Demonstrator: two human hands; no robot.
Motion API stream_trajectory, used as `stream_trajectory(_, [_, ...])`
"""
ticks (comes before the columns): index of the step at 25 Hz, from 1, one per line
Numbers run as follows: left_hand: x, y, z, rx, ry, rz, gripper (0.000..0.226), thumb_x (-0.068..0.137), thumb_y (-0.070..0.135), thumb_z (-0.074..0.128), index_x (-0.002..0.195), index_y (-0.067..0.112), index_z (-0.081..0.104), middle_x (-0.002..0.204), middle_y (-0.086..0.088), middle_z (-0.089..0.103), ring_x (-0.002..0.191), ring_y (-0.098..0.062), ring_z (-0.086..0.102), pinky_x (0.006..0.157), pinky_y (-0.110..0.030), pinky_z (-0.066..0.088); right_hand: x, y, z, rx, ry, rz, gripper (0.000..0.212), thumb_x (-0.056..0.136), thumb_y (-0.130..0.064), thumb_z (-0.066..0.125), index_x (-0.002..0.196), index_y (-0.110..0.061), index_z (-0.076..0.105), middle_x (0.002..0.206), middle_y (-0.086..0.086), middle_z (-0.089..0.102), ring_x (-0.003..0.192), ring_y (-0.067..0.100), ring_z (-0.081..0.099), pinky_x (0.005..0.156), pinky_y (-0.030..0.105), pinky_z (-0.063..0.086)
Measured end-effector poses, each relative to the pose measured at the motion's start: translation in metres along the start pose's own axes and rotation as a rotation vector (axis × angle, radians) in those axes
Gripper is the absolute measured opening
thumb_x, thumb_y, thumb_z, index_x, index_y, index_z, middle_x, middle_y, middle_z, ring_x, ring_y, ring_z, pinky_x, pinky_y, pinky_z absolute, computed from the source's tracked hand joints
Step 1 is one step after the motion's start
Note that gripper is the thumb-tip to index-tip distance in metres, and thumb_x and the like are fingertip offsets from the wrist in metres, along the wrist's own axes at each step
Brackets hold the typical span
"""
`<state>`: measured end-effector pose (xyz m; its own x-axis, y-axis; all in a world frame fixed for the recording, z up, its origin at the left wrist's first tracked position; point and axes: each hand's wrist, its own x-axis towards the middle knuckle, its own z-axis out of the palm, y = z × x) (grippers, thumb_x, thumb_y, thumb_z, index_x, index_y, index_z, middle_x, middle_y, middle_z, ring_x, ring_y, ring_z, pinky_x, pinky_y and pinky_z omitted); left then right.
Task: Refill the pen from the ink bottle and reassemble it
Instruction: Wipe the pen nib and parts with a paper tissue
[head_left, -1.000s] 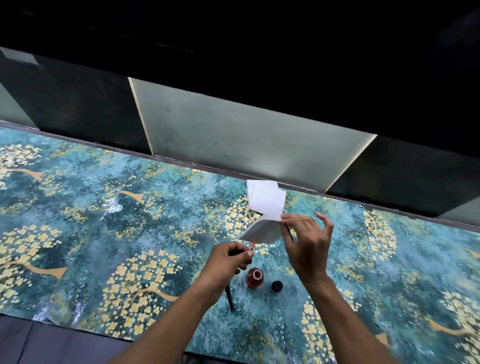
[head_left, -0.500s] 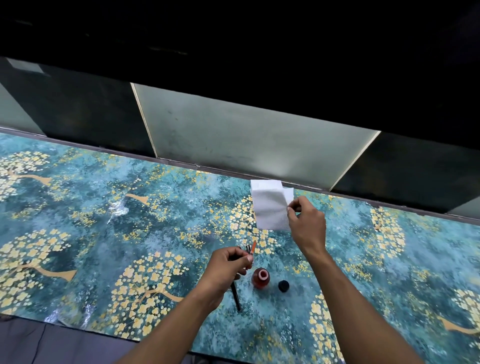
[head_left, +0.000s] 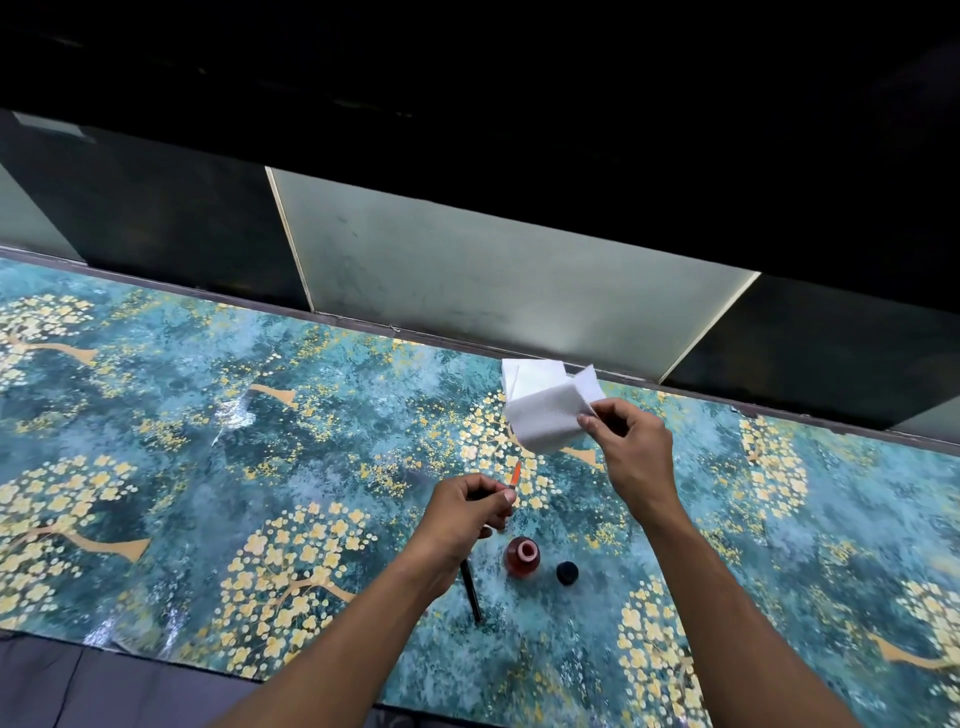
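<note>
Pen section w/ orange-stained nib is pinched in left hand, tip up, above the table. Right hand pinches a white tissue just beyond it. Prob. wiping step: bring tissue to nib, blot lightly, keep tip off skin. Open ink bottle, cap & black barrel sit close below hands; bottle could tip. Plenty of room left & right; far table edge just behind tissue.

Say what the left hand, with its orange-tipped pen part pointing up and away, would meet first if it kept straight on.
Probably the white tissue that the right hand pinches: the pen part in the left hand aims toward its lower edge. Heights are unclear, so it might pass underneath.
</note>
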<state>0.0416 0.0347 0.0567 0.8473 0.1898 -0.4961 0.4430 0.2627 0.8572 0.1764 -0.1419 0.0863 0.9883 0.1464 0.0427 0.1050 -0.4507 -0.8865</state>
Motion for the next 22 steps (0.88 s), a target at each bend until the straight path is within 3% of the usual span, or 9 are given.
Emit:
stream_trajectory(7, [0.0, 0.003, 0.0, -0.005, -0.031, 0.031, 0.011, 0.088, 0.016, 0.071, 0.085, 0.006, 0.071, 0.077, -0.007, 0.069, 0.067, -0.017, 0.057, 0.067, -0.03, 0.047, -0.001, -0.003, -0.005, 0.107, 0.134, 0.123, 0.033, 0.095, -0.033, 0.068, 0.075, -0.007, 0.065, 0.066, -0.001, 0.061, 0.06, 0.012, 0.046, 0.059, 0.033, 0.037])
stream_trajectory(10, [-0.003, 0.004, 0.001, -0.016, -0.038, 0.031, 0.007, 0.087, 0.015, 0.072, 0.083, 0.009, 0.071, 0.075, -0.005, 0.069, 0.067, -0.016, 0.056, 0.067, -0.03, 0.047, 0.003, -0.001, -0.007, 0.128, 0.195, 0.182, 0.057, 0.091, -0.05, 0.063, 0.074, 0.004, 0.055, 0.065, 0.005, 0.05, 0.063, 0.016, 0.038, 0.06, 0.035, 0.03])
stream_trajectory(13, [-0.004, 0.004, 0.002, -0.021, -0.038, 0.031, 0.007, 0.087, 0.015, 0.072, 0.083, 0.009, 0.071, 0.075, -0.005, 0.07, 0.066, -0.017, 0.056, 0.067, -0.03, 0.047, 0.007, 0.004, -0.006, 0.171, 0.234, 0.252, 0.064, 0.089, -0.054, 0.062, 0.079, 0.009, 0.054, 0.068, 0.005, 0.048, 0.066, 0.017, 0.038, 0.062, 0.037, 0.03])
stream_trajectory(16, [-0.006, 0.005, 0.001, -0.033, -0.045, 0.044, 0.007, 0.087, 0.015, 0.072, 0.084, 0.008, 0.072, 0.076, -0.006, 0.07, 0.067, -0.016, 0.057, 0.066, -0.028, 0.047, 0.005, 0.009, -0.004, 0.164, 0.221, 0.257, 0.058, 0.089, -0.051, 0.062, 0.078, 0.005, 0.054, 0.068, 0.005, 0.05, 0.066, 0.017, 0.038, 0.063, 0.037, 0.03])
stream_trajectory(18, [-0.006, 0.006, 0.0, -0.046, -0.048, 0.055, 0.007, 0.087, 0.014, 0.072, 0.085, 0.007, 0.072, 0.077, -0.006, 0.07, 0.067, -0.017, 0.056, 0.065, -0.028, 0.047, 0.002, 0.012, -0.003, 0.183, 0.192, 0.281, 0.044, 0.088, -0.045, 0.067, 0.081, -0.002, 0.06, 0.07, 0.004, 0.061, 0.066, 0.017, 0.046, 0.064, 0.036, 0.035])
stream_trajectory(21, [-0.005, 0.008, 0.001, -0.079, -0.064, 0.072, 0.005, 0.086, 0.014, 0.073, 0.084, 0.008, 0.072, 0.077, -0.007, 0.068, 0.068, -0.019, 0.055, 0.067, -0.032, 0.047, -0.003, 0.008, -0.002, 0.268, 0.16, 0.345, 0.008, 0.092, -0.024, 0.072, 0.093, -0.018, 0.067, 0.091, 0.009, 0.077, 0.075, 0.023, 0.064, 0.068, 0.036, 0.046])
stream_trajectory(22, [-0.005, 0.01, 0.002, -0.091, -0.063, 0.087, 0.004, 0.085, 0.013, 0.073, 0.083, 0.01, 0.073, 0.077, -0.007, 0.067, 0.069, -0.019, 0.055, 0.068, -0.034, 0.046, -0.004, 0.006, -0.001, 0.314, 0.162, 0.362, 0.01, 0.093, -0.018, 0.072, 0.1, -0.02, 0.064, 0.095, 0.013, 0.076, 0.077, 0.024, 0.066, 0.067, 0.037, 0.049])
